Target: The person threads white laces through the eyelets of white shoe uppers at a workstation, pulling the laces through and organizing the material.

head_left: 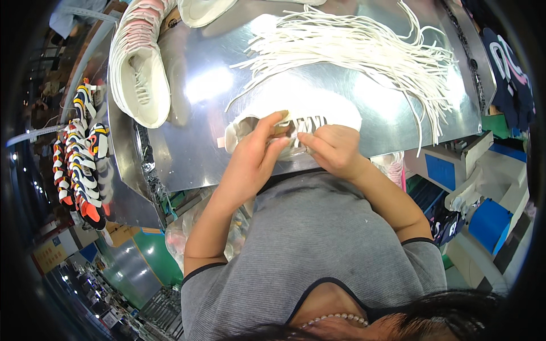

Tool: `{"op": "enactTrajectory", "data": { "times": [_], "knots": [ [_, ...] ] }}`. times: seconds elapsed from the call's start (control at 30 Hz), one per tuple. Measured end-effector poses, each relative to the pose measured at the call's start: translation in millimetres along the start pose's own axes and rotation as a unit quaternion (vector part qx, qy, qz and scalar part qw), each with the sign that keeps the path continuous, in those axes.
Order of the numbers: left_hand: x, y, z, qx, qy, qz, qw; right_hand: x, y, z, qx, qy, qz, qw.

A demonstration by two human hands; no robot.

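A white shoe [346,112] lies on its side on the shiny metal table, its toe toward the right and its opening toward the left. A white shoelace [310,122] runs in rows across its eyelets. My left hand [257,152] is closed on the shoe near the tongue and top eyelets, thumb and forefinger around the edge. Curled beside the laced rows, my right hand [336,149] pinches at the shoelace with thumb and forefinger. My fingers partly hide the lace end and the near side of the shoe.
Loose white shoelaces [352,48] lie in a wide bundle beyond the shoe. A curved row of nested white shoes [139,79] stands at the table's left. Colourful shoes [82,165] are lined up farther left. Dark shoe pieces [508,77] lie beyond the right edge.
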State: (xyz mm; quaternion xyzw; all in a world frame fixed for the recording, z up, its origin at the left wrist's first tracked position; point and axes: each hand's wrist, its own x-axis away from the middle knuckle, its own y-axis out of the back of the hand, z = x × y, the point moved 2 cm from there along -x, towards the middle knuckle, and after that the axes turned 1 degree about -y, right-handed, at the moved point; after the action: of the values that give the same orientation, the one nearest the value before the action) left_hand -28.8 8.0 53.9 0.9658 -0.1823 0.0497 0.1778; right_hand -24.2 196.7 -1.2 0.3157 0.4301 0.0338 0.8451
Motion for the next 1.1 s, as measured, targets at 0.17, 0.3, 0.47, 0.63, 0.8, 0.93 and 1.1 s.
{"op": "enactTrajectory", "data": {
  "times": [0.17,0.3,0.47,0.63,0.8,0.93,1.1],
  "knots": [
    [15,2,1,-0.12,-0.069,0.011,0.99,-1,4,2,-0.01,0.03,0.033,0.999],
    [19,0,4,-0.168,-0.048,0.022,0.984,-2,9,0,-0.041,0.059,0.083,0.994],
    [19,0,10,-0.207,-0.12,-0.018,0.971,0,12,1,-0.033,0.069,0.138,0.987],
    [24,-1,7,-0.217,-0.107,-0.033,0.97,6,14,16,-0.007,0.023,0.166,0.986],
    [28,-4,13,-0.316,-0.082,-0.074,0.942,1,22,33,-0.119,-0.178,0.173,0.961],
    [29,-1,19,-0.315,-0.117,-0.111,0.935,12,23,40,-0.168,-0.3,0.176,0.922],
    [26,-5,22,-0.309,-0.183,-0.128,0.924,5,18,41,-0.183,-0.325,0.166,0.913]
  ]
}}
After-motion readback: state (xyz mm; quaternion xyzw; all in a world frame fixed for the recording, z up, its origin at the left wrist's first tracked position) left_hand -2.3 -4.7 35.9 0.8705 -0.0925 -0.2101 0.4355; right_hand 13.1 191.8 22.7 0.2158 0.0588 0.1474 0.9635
